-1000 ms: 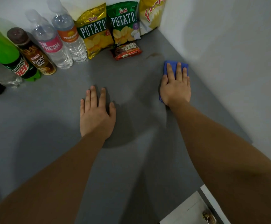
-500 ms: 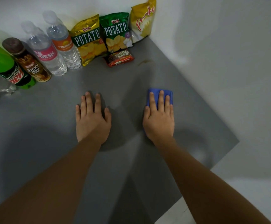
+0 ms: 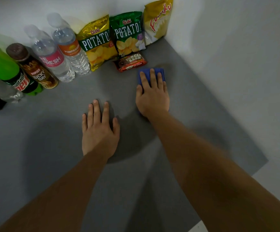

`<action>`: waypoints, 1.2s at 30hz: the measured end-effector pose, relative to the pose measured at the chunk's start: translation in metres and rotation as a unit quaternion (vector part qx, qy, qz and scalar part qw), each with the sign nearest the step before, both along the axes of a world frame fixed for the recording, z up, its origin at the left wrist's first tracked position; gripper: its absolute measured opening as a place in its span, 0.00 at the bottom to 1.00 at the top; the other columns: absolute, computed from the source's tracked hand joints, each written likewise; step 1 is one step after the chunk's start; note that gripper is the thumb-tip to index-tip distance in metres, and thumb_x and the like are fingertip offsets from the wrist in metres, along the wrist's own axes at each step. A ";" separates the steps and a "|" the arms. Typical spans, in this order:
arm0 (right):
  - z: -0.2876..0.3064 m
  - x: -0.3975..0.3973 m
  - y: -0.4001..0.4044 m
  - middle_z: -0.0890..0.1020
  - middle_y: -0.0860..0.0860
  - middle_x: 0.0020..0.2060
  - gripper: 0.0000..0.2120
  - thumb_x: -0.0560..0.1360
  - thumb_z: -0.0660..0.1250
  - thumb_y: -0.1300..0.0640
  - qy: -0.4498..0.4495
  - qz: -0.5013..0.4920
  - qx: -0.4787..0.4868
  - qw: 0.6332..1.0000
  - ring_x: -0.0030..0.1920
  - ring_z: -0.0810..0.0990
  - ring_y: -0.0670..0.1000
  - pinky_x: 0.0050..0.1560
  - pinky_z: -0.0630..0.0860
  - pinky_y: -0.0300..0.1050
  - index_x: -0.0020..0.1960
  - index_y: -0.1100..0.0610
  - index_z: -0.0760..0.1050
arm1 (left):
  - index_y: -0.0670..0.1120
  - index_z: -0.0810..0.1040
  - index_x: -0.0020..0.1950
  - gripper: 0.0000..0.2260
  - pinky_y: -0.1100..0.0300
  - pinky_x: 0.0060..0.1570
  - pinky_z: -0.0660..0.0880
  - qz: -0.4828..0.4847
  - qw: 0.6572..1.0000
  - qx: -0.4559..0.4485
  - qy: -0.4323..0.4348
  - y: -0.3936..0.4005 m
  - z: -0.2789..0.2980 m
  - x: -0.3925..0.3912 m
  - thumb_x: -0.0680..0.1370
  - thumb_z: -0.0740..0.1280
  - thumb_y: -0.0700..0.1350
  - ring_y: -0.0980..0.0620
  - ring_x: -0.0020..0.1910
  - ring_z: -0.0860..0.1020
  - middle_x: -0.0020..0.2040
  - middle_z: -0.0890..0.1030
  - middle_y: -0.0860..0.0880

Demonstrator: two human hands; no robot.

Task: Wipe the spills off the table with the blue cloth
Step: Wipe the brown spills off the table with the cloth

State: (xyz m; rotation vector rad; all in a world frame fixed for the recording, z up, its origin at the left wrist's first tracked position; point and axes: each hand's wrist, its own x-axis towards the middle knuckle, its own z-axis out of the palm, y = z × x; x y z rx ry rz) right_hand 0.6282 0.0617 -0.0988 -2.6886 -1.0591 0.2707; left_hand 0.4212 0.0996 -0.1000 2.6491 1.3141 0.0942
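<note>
Under right hand [image 3: 152, 97], blue cloth [image 3: 159, 72] mostly hidden, faint spill [image 3: 162, 65] beyond

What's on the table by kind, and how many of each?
Bottles: 4 clear, others cut off at left
Chip bags: 3
Snack bar: 1
Cloth: 1
Total: 9, plus the cut-off ones
</note>
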 end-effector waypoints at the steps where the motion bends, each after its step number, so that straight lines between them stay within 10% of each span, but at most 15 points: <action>1: 0.001 0.006 0.005 0.44 0.52 0.84 0.29 0.85 0.44 0.43 -0.004 -0.014 0.000 1.000 0.83 0.42 0.56 0.81 0.41 0.54 0.84 0.46 0.45 | 0.50 0.51 0.84 0.29 0.46 0.81 0.46 0.000 1.000 0.002 -0.002 0.000 0.000 0.000 0.85 0.45 0.60 0.47 0.83 0.46 0.85 0.48 0.45; 21: 0.009 0.073 -0.030 0.43 0.52 0.84 0.29 0.85 0.44 0.44 0.017 -0.173 -0.007 0.985 0.83 0.40 0.56 0.81 0.40 0.54 0.84 0.47 0.44 | 0.53 0.50 0.84 0.28 0.48 0.81 0.45 -0.003 1.000 0.006 -0.015 0.001 -0.004 -0.002 0.85 0.47 0.59 0.48 0.83 0.46 0.85 0.48 0.47; 36: -0.002 -0.039 -0.144 0.44 0.51 0.84 0.29 0.84 0.43 0.42 -0.007 -0.202 -0.018 0.979 0.83 0.42 0.56 0.81 0.41 0.53 0.84 0.45 0.44 | 0.50 0.53 0.84 0.28 0.46 0.81 0.46 0.001 1.000 -0.006 -0.023 -0.004 0.005 -0.001 0.85 0.49 0.57 0.46 0.83 0.48 0.84 0.50 0.44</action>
